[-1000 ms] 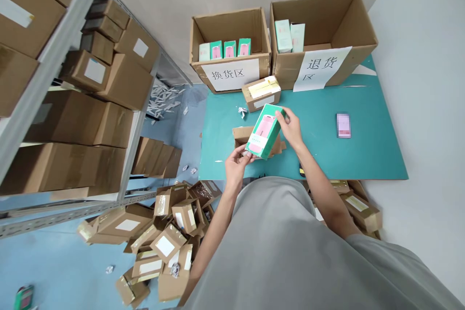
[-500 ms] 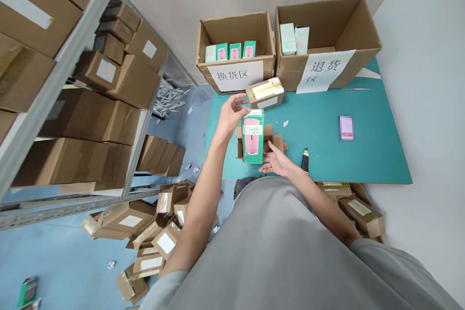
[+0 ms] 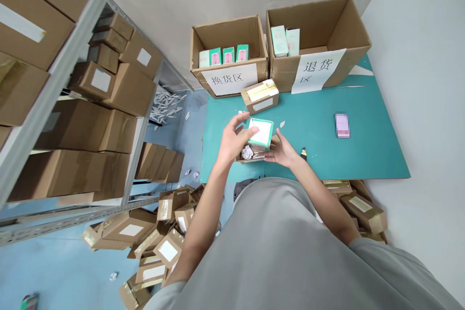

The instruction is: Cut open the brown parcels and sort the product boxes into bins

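- Far left: one metal rack [image 3: 54, 82] loaded with brown cartons, overlapping too much for me to count.
- Near left, floor: a messy pile of cartons [image 3: 123, 223], no exact count there either.
- Far side of the table [image 3: 308, 111]: two big open boxes. Left bin [image 3: 262, 69] has one paper sign and four small boxes [image 3: 228, 55].
- Left hand [image 3: 238, 138]: gripping the green-edged box [image 3: 262, 134], thumb over its white end. That box is tilted above the one open carton [image 3: 250, 160], blocking much of the view inside, though crumpled paper [image 3: 247, 152] shows.
- Just beyond it: one taped carton [image 3: 260, 97].
- Right hand [image 3: 280, 150]: open, fingers by the box's lower right; can't tell if they touch it.
- Right bin [image 3: 281, 70]: one sign, two pale boxes [image 3: 279, 41].
- One cutter [image 3: 303, 154], partly behind the right wrist.
- Right: one phone [image 3: 342, 125], pixelated screen.
- Near right, below the tabletop: more cartons [image 3: 363, 208], partly hidden.
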Available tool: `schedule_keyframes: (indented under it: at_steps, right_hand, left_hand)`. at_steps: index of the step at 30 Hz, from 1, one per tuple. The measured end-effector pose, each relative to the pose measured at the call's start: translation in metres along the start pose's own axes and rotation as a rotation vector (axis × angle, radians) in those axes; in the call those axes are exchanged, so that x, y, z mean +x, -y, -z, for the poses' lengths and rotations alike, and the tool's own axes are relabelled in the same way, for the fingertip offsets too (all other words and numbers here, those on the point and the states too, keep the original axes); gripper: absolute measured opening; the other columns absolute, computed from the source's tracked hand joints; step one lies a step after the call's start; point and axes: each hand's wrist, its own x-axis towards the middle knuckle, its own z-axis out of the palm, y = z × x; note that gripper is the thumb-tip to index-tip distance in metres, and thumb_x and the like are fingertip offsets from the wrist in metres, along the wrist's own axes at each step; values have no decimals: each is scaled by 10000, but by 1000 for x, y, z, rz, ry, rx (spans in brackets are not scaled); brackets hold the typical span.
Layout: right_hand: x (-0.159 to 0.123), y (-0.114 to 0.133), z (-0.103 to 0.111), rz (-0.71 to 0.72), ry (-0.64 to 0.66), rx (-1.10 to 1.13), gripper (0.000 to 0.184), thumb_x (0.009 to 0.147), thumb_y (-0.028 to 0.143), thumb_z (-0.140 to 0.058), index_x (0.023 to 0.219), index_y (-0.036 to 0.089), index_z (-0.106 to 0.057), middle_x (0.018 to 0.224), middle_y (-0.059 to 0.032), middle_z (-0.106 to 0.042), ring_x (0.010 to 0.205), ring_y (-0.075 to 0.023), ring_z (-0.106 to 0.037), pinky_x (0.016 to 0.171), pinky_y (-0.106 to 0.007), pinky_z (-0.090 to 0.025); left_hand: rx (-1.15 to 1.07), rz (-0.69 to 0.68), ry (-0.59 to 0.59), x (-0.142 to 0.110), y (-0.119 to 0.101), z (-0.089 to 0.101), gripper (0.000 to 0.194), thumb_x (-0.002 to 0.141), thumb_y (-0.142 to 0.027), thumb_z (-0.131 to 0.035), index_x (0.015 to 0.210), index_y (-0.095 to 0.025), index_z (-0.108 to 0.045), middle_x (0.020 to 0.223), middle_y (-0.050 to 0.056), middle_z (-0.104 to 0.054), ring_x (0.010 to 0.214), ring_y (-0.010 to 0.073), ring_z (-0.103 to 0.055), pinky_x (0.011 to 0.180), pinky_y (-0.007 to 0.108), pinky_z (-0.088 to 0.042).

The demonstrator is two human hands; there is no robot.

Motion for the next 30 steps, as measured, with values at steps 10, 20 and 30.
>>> schedule_keyframes:
  at_steps: [10,20,30]
  right_hand:
    - [30,52,-3,726,-249,-345,460,859,627,-723,1172,312,-606,1118,3,-758,989,-220,-715,707,-275,-593]
    - [21,62,-23,918,-156,-539,602,940,788,-741,1293,302,-702,1329,-91,-764,1208,-311,-732,870,-408,-696]
    - [24,76,-34,946,-112,-626,628,920,799,-779,1274,281,-797,1257,-80,-806,1031,-273,-756,841,-416,-703]
  left_hand:
    - [-344,345,-178,-89,33,-15,497,728,-247,-1063,1150,-226,-801,1366,132,-780,1331,313,-731,1086,367,-631]
    - [-591,463,-194,-92,62,7,504,755,-472,-998,1129,-257,-738,1117,81,-816,1026,272,-806,937,430,-707]
    - [-813,622,-157,-87,85,9,573,896,-574,-842,1370,-283,-707,1293,136,-813,1226,321,-784,916,389,-684]
